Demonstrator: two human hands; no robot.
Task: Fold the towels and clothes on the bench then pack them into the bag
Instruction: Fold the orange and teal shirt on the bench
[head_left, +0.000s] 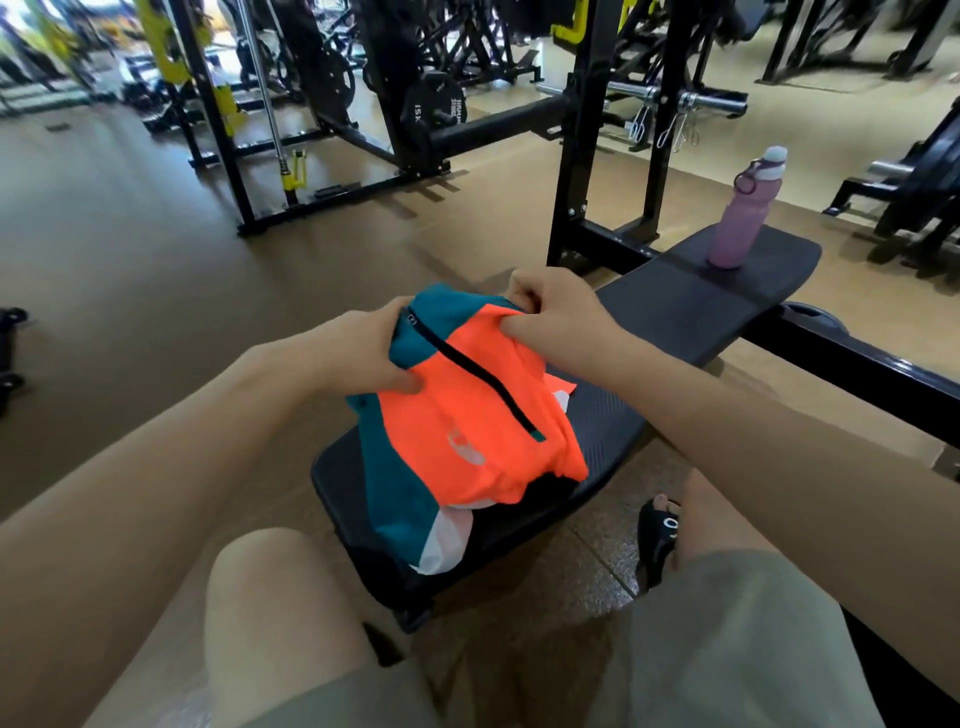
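Gym racks and brown flooring surround the dark padded desk (691, 301). Both hands grip the orange and teal bag (467, 415) at its top: left hand (358, 348) at 10 o'clock, right hand (556, 317) at 1 o'clock. It stands on the desk's near end. A pink bottle (740, 218) stands at the far end, towards 2 o'clock.

Head-worn view; forward, downward, close

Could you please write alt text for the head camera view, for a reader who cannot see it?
Both hands, left and right, grip the top of an orange and teal bag above a black gym bench. A pink water bottle stands at the bench's far end.
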